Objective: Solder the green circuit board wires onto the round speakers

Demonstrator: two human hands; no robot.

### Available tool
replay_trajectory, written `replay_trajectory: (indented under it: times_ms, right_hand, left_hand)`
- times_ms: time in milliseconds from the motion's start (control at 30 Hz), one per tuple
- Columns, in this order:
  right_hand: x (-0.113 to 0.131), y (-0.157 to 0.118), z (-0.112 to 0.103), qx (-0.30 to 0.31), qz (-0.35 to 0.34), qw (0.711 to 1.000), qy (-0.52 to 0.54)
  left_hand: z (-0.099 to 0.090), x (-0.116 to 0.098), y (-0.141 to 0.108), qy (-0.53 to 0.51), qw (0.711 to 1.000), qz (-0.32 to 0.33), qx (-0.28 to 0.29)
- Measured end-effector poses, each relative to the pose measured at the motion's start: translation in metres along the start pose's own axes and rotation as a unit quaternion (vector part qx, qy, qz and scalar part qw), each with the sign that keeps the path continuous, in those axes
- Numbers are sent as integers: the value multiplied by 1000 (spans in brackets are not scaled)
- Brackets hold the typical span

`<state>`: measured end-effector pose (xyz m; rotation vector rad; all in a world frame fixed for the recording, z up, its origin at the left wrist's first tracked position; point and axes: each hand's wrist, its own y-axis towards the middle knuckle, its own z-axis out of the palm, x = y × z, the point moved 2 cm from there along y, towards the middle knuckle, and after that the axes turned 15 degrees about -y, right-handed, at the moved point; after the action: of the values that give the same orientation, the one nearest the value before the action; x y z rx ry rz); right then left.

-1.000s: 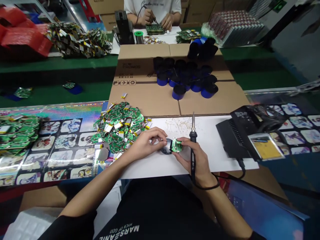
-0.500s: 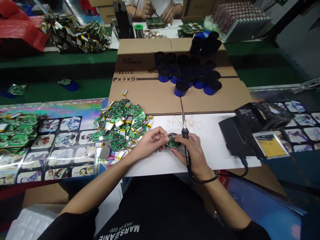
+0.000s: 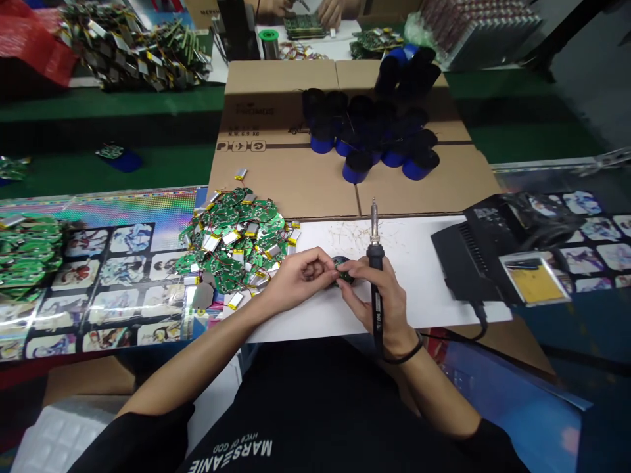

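Under my fingertips on the white sheet [image 3: 305,324] lies a small round green circuit board [image 3: 345,276] in a dark rim, mostly covered by the fingers. My left hand [image 3: 302,279] is closed in a pinch at the board's left side; what sits between its fingertips is too small to name. A soldering iron [image 3: 376,259] is held in my right hand [image 3: 387,302], its metal tip pointing away from me and off the board. The right thumb and index finger reach to the board's edge, close to the left fingertips.
Left of my hands lies a heap of green circuit boards with small batteries [image 3: 239,240]. A black soldering station [image 3: 463,263] with a yellow sponge [image 3: 535,281] stands right. Blue-and-black cups [image 3: 357,167] stand on cardboard [image 3: 276,184] ahead. A co-worker's hands [image 3: 330,12] are beyond.
The soldering iron has swung right, its tip farther from the cups. My right fingers have drawn in toward the left fingertips, covering more of the board. The whole view has shifted slightly.
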<state>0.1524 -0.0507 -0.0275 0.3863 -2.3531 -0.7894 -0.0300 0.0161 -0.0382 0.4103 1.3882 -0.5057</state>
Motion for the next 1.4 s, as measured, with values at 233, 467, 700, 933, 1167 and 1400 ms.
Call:
replay_trajectory:
  times_ms: [233,467,700,933,1167,1400]
  right_hand:
    - [-1,-1,-2,-33,66,997,21]
    - [-11,-10,7,-37,177,976,119]
    - [-11,-11,9,-31,195,972,127]
    - [-4,-3,8,-21,178,977,114]
    - [-1,-1,11,-21,208,963,169]
    - [-5,-5,14,-32,215,959,182]
  left_hand:
    - [0,-2,-1,-9,1000,-11,21]
    - [-2,0,-2,-23,999,-15,30]
    - [-1,0,-2,-43,998,-22,28]
    - [-2,1,-2,-20,999,-9,24]
    - [-1,-1,-1,-15,999,28,17]
    - [-2,2,-1,-39,999,11,11]
